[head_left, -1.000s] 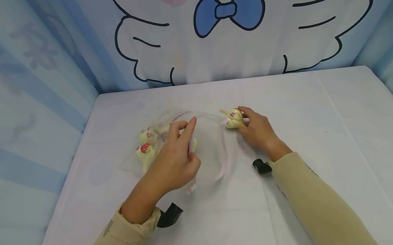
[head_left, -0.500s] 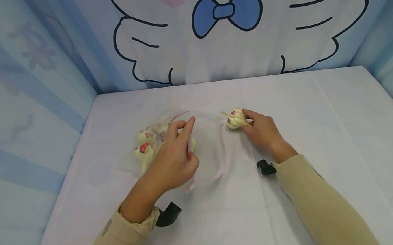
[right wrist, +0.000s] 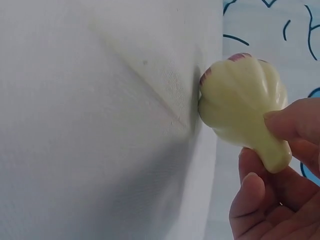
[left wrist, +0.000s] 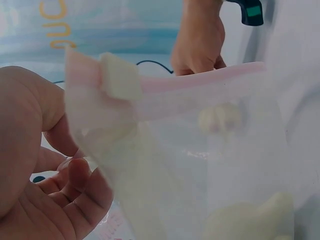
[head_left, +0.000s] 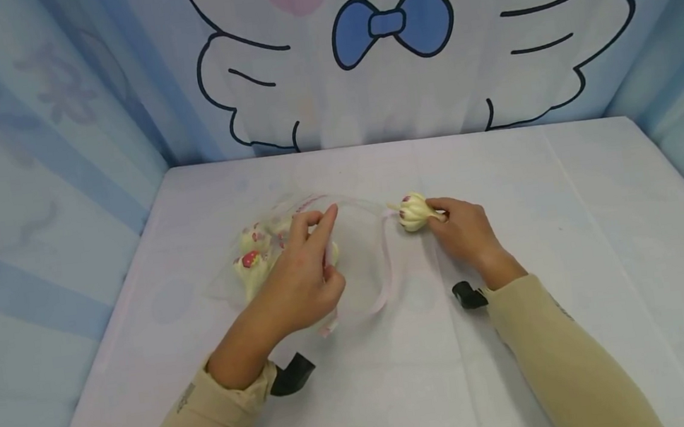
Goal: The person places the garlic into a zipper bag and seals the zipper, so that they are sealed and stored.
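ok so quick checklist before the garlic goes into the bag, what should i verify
1. Right hand has a firm hold on the garlic bulb: ok, fingers pinch its stem end.
2. Left hand holds the zip bag: ok, fingers pinch the pink zip strip.
3. Bag mouth open wide enough: cannot tell, the opening is not plainly shown.
4. Bulb lined up with the mouth: not ok, it sits just right of the bag's edge.
5. Room inside beside the garlic already in the bag: ok, the right half looks free.
6. Bag resting on the table: ok.

Pale toy garlic bulb (head_left: 414, 212) beside clear pink-rimmed zip bag (head_left: 360, 254) holding more
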### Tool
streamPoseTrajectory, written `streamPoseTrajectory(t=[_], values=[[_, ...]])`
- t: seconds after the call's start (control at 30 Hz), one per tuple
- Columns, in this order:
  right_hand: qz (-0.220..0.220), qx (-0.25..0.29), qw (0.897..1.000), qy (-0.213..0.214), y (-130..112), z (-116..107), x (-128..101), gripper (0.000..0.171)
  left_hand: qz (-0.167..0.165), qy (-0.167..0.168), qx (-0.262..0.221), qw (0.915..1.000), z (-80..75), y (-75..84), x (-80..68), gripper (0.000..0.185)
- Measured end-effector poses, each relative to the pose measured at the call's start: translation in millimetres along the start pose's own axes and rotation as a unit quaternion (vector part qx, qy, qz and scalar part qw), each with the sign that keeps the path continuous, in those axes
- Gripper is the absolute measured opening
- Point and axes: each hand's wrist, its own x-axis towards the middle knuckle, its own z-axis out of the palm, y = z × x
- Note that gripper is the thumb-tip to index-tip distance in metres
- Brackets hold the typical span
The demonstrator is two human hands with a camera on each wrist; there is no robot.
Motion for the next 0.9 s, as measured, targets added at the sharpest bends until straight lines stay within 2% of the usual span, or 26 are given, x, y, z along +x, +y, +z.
streamPoseTrajectory(t=[0.2,0.53,0.9], values=[[0.002,-0.001,1.0,0.008,-0.3,-3.6,-4.9,0.043,-0.004,-0.001,0.0,1.0,0.1,-0.6,-0.8,0.074],[-0.002,0.016,0.999,0.044,-0.4,-4.9,-12.8,0.041,-0.001,-0.002,-0.002,1.0,-0.9,-0.2,-0.3,0.074],[-0.025,0.017,0.998,0.06,-3.9,-12.4,-21.1,0.037,0.0,0.0,-0.001,1.0,-0.4,-0.1,-0.7,0.073]])
